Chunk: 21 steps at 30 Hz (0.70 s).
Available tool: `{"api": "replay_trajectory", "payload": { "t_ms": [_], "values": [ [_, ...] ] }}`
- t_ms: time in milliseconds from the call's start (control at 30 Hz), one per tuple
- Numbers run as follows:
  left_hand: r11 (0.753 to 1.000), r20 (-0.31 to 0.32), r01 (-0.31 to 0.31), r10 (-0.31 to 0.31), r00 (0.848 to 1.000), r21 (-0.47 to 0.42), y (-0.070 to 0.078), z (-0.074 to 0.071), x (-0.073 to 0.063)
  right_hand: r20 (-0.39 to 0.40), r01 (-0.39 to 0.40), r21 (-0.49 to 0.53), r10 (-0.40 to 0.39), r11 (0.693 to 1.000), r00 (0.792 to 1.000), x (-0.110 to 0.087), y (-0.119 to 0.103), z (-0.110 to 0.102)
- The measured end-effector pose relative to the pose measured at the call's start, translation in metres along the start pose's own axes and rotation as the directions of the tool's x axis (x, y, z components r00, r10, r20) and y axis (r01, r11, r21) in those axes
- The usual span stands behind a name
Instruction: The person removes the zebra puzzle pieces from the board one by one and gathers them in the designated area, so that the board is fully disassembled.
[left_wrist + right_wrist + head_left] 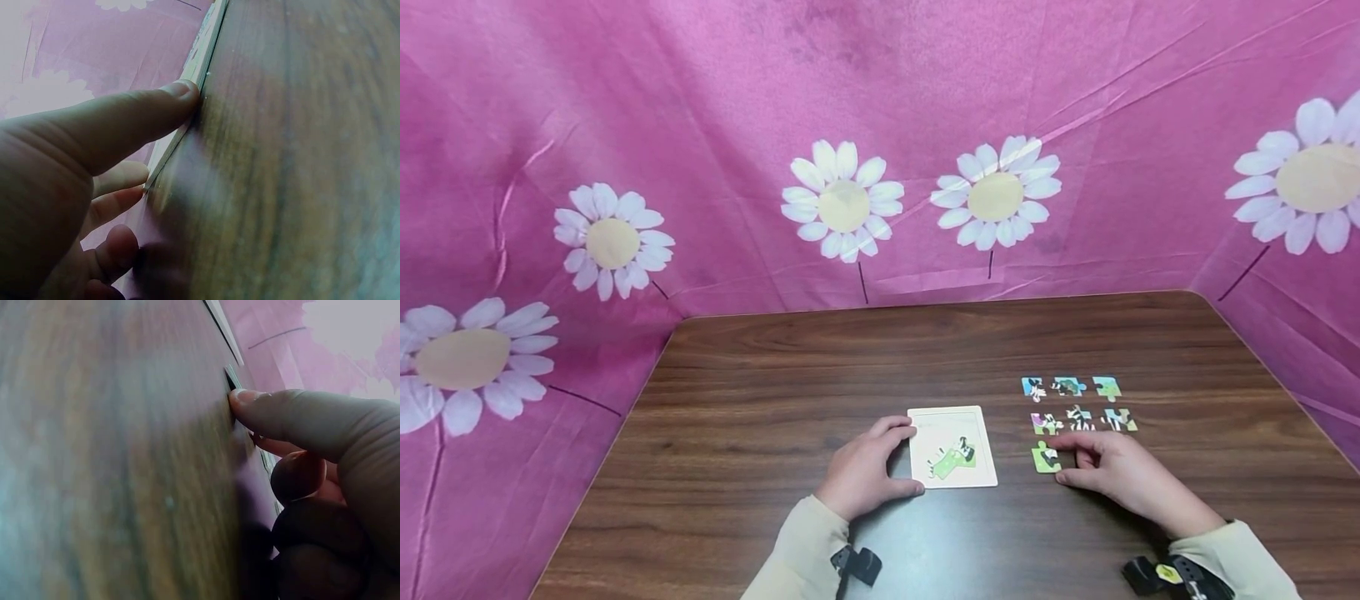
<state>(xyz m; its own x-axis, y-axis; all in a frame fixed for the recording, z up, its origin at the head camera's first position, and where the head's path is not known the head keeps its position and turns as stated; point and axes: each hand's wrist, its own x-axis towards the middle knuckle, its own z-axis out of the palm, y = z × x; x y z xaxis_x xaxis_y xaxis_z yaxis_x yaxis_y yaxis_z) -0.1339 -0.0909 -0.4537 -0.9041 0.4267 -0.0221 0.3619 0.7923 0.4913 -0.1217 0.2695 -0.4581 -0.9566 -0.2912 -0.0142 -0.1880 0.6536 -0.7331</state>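
Observation:
A square, pale puzzle tray (952,423) lies on the table, with green and black-and-white pieces or print in its lower right part. My left hand (867,467) holds the tray by its left side, thumb at the near corner and fingers at the far one. In the left wrist view the thumb presses along the edge of the tray (209,53). To the right, my right hand (1116,471) pinches a green puzzle piece (1041,458) with a black-and-white patch, between thumb and index finger. The right wrist view shows that puzzle piece (232,376) tilted at the thumb tip.
Beyond the right hand, several loose puzzle pieces (1068,386) lie in two rows on the brown wooden table (760,375). A pink cloth (730,167) with white daisies hangs around the back and sides of the table. Each wrist wears a black strap (856,564).

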Motion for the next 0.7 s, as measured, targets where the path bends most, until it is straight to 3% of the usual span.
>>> {"api": "replay_trajectory", "payload": {
  "t_ms": [300,700],
  "values": [
    [1.000,0.005,0.004,-0.004,1.000,0.000,0.0004,0.0004,0.0003,-0.005,0.057,0.004,-0.057,0.998,0.998,-0.0040,0.0063,-0.0034],
    [1.000,0.003,-0.007,0.007,1.000,-0.003,0.0007,-0.0003,0.0002,-0.002,0.027,0.016,-0.027,0.999,1.000,-0.0030,0.0049,-0.0035]
  ]
}}
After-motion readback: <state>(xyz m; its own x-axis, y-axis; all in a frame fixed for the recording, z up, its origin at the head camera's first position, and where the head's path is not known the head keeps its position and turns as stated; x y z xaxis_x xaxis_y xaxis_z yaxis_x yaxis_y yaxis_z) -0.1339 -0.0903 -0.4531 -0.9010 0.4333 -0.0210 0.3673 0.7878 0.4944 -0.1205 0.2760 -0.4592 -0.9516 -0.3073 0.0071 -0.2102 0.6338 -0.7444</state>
